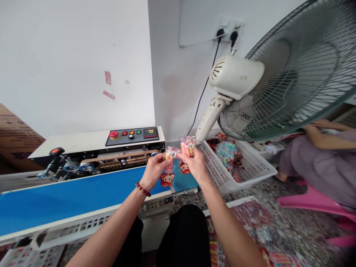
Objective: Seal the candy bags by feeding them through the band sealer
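Note:
My left hand [155,168], with a beaded bracelet on the wrist, pinches the top edge of a small clear packet [167,179] printed with a red-haired cartoon face. Yellow and pink sticks show at its upper end. Closed around a second packet of the same kind [184,168] is my right hand [197,165], its pink and yellow sticks standing up by the fingertips. Both packets hang over the right end of a blue conveyor belt [83,193], close together. What exactly the sticks are is too small to tell.
Behind the belt stands a sealing machine [132,136] with a red button and lit display. A white basket [250,174] of packets lies to the right, beneath a large fan [236,76]. Loose packets [253,215] fill another tray below. Another person [319,159] sits at far right beside a pink stool [314,200].

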`<state>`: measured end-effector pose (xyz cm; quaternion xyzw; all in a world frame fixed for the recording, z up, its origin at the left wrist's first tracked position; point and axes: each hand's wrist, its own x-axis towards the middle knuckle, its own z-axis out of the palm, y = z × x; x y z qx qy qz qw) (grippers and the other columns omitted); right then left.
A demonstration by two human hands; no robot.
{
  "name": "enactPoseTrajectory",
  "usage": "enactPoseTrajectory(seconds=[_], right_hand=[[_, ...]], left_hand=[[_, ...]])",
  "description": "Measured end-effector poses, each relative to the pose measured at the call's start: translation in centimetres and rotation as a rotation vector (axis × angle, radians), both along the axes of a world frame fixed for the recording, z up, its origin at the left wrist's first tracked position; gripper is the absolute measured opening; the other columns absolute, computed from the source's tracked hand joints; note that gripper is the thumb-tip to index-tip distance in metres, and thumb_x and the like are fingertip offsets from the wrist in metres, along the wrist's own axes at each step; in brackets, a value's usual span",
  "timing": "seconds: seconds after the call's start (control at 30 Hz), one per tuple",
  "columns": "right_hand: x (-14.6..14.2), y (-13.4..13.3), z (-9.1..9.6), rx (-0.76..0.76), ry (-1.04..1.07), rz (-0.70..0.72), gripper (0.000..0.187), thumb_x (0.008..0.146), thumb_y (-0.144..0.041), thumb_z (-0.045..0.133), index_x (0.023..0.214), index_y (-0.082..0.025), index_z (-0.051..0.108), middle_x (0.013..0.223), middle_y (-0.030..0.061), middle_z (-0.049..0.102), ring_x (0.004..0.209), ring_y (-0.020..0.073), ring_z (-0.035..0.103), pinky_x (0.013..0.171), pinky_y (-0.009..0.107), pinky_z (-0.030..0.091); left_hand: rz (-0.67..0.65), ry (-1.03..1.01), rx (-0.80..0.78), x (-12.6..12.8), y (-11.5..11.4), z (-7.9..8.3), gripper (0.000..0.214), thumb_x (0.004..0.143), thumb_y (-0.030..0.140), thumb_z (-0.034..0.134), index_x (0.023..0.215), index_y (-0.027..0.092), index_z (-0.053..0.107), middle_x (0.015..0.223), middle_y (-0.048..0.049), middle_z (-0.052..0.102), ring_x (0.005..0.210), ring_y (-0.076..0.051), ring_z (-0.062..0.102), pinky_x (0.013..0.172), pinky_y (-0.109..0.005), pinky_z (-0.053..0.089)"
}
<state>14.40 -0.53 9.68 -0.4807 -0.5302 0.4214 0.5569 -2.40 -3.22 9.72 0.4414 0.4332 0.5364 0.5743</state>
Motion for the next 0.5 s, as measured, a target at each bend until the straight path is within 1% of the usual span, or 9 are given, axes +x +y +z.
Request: enactPoseTrajectory(seconds=[0.07, 0.17, 0.3, 0.4, 0.5], right_hand=[[-0.1, 0.6, -1.0, -0.027, 0.008, -0.006, 0.029, 0.066, -0.040, 0.078, 0.087, -0.023, 0.069, 0.072, -0.0020, 0.066, 0.060, 0.0159, 0.057, 0.057, 0.027, 0.048], [-0.1, 1.6, -3.0, -0.113, 0.020, 0.014, 0.034, 0.063, -0.041, 0.077, 0.089, -0.021, 0.068, 0.073, -0.0015, 0.066, 0.058, 0.0152, 0.055, 0.056, 0.027, 0.047], [-0.3, 3.1, -5.5, -0.216, -0.036, -0.005, 0.030, 0.059, -0.038, 0.074, 0.081, -0.020, 0.065, 0.069, -0.0020, 0.065, 0.058, 0.0149, 0.055, 0.055, 0.025, 0.045], [-0.4, 4.4, -6.6, -0.283, -0.111, -0.020, 0.025, 0.058, -0.034, 0.073, 0.077, -0.020, 0.063, 0.065, -0.0028, 0.063, 0.059, 0.0161, 0.057, 0.054, 0.025, 0.044], [-0.4, 5.3, -7.3, -0.320, -0.197, -0.024, 0.023, 0.056, -0.031, 0.073, 0.074, -0.020, 0.063, 0.062, -0.0033, 0.062, 0.059, 0.0170, 0.058, 0.054, 0.025, 0.044]], left_hand=[[0.013, 0.011, -0.055, 0.0, 0.0, -0.9, 0.046, 0.057, 0.053, 0.090, 0.074, 0.014, 0.073, 0.071, -0.0031, 0.067, 0.063, -0.013, 0.055, 0.061, -0.024, 0.044], [0.005, 0.031, -0.175, -0.4, 0.2, -2.8, 0.049, 0.054, 0.055, 0.090, 0.077, 0.014, 0.074, 0.074, -0.0053, 0.068, 0.065, -0.015, 0.057, 0.060, -0.026, 0.044], [0.068, 0.186, -0.243, -1.1, 1.5, -4.8, 0.047, 0.054, 0.054, 0.088, 0.071, 0.013, 0.073, 0.067, -0.0046, 0.065, 0.060, -0.013, 0.053, 0.053, -0.024, 0.035], [0.066, 0.307, -0.344, -1.3, 3.0, -5.4, 0.042, 0.056, 0.050, 0.087, 0.071, 0.014, 0.071, 0.062, -0.0021, 0.062, 0.055, -0.012, 0.051, 0.048, -0.023, 0.027], [0.051, 0.349, -0.468, -1.1, 4.3, -5.7, 0.037, 0.058, 0.043, 0.087, 0.068, 0.015, 0.065, 0.060, -0.0024, 0.061, 0.053, -0.014, 0.055, 0.046, -0.022, 0.026]])
